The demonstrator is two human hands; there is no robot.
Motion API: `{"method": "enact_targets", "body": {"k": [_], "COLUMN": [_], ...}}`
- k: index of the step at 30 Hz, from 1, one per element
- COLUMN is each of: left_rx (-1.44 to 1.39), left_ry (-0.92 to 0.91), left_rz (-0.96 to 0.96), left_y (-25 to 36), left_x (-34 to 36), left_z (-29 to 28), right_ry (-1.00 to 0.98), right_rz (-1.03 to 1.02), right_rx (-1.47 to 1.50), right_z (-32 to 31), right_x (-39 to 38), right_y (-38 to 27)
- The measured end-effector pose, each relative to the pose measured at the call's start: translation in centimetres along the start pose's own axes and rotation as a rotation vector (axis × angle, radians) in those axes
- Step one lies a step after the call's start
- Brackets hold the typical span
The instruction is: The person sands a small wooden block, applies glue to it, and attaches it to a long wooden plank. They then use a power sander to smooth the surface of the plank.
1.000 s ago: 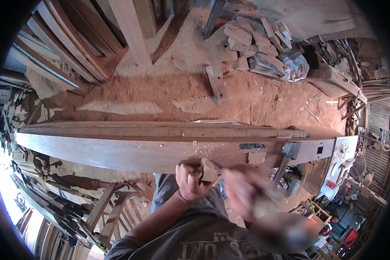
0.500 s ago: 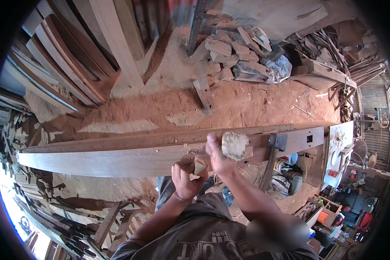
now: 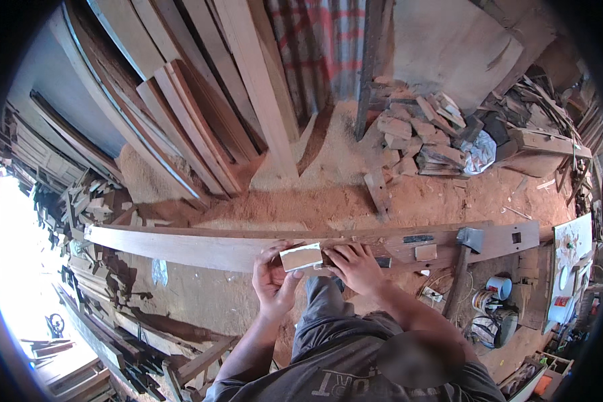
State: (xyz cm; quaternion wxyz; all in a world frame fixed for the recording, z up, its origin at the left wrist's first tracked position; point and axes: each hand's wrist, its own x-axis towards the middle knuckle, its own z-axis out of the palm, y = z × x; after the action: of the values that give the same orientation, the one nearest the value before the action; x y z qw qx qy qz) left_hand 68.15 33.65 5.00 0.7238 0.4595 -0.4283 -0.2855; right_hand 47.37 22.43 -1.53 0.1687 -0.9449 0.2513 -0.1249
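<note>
A long pale wooden beam [image 3: 174, 246] crosses in front of me. Over it, my left hand [image 3: 273, 281] grips a small wooden block [image 3: 300, 258], its pale face upward. My right hand [image 3: 354, 268] is at the block's right end, fingers curled over the beam; what they hold, if anything, is hidden. To the right, a dark metal-headed tool with a wooden handle [image 3: 470, 240] rests against the beam, near a small flat wood piece [image 3: 426, 253] lying on it.
Leaning planks [image 3: 201, 127] stand behind. An offcut heap [image 3: 415, 134] and plastic bundle [image 3: 477, 151] lie at back right. A white board [image 3: 569, 268], buckets [image 3: 499, 287] and cords are at right. Stacked timber [image 3: 87, 301] fills the left, beside a bright opening.
The view has shifted toward the back wall and left. My right hand has moved down beside the block; the pale chunk it gripped is out of sight. My left hand has turned the block.
</note>
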Motion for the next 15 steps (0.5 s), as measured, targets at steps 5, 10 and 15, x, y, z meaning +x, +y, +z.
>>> {"method": "enact_targets", "body": {"k": [5,10,15], "left_rx": [-0.154,-0.162,-0.046], "left_ry": [-0.138,-0.322,-0.706], "left_rz": [0.050,0.050,0.018], "left_y": [0.7,-1.2,-2.9], "left_x": [1.4,1.4,0.4], "left_z": [3.3,9.4,19.5], "right_ry": [0.029,0.346,0.417], "right_rz": [-0.044,0.382,0.407], "right_rx": [-0.014,0.683,1.128], "right_z": [-0.9,-6.0,-20.4], "right_x": [-0.7,-5.2,-15.3], "right_y": [0.5,3.6,4.3]}}
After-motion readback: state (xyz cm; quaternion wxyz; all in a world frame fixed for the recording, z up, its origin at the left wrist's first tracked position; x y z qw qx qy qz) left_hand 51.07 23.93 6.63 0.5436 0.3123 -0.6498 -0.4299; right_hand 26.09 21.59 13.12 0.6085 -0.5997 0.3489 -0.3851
